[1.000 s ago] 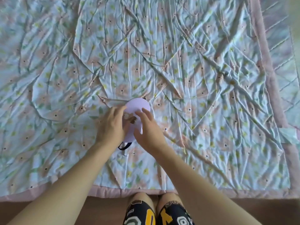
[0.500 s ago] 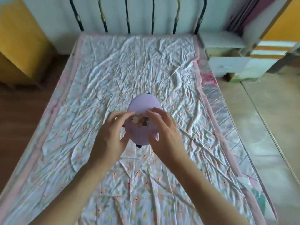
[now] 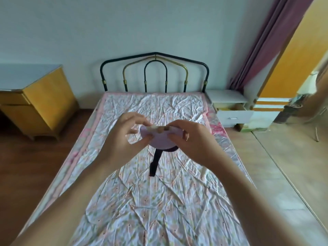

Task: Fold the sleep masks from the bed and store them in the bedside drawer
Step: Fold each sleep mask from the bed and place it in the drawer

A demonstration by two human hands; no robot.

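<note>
Head view, looking down the length of the bed (image 3: 159, 201) toward its headboard (image 3: 154, 71): both hands are raised above the mattress and meet around a lilac sleep mask (image 3: 160, 138). The left hand (image 3: 122, 137) has its fingers curled over the mask's upper left edge with the thumb underneath, pinching it. The right hand (image 3: 193, 139) does the same on the upper right edge, its fingertips bent in over the top. The mask is held off the bed, folded so that a rounded half shows below the fingers, and a small tan and brown patch shows at its top between the two sets of fingertips. Its black strap (image 3: 156, 160) hangs down from under the mask, with one loop curving to the right just below the right hand's thumb; the strap's lower end sits over the sheet, though whether it touches I cannot tell.

The bed carries a crumpled floral sheet (image 3: 154, 107) with a pink border. To the right of the headboard stands a white bedside table (image 3: 226, 96), and its drawer (image 3: 234, 117) is pulled open, with something pale yellow showing inside. A yellow cabinet (image 3: 40, 103) stands well apart on the left of the bed on the wooden floor. A mauve curtain (image 3: 262, 41) hangs behind the bedside table.
</note>
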